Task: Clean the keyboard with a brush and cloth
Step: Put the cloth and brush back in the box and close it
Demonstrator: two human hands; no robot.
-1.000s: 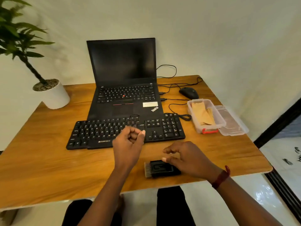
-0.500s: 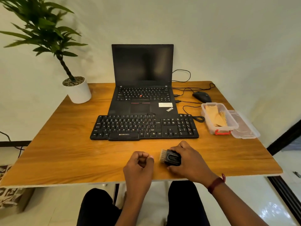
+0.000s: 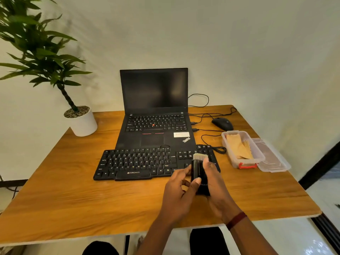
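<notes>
A black external keyboard (image 3: 139,162) lies on the wooden desk (image 3: 73,196) in front of a laptop. My right hand (image 3: 217,192) holds a black brush (image 3: 199,172) upright, pale bristles pointing away, above the keyboard's right end. My left hand (image 3: 178,192) touches the brush's left side with thumb and fingers. A tan cloth (image 3: 239,147) lies folded inside a clear plastic box (image 3: 242,163) at the right.
An open black laptop (image 3: 154,115) stands behind the keyboard. A black mouse (image 3: 222,123) and cables lie at the back right. The box's lid (image 3: 272,159) rests beside it. A potted plant (image 3: 81,122) stands at the back left.
My right hand lifted the brush off the desk and turned its bristles away, over the keyboard's right end. My left hand moved in from a fist to touch the brush.
</notes>
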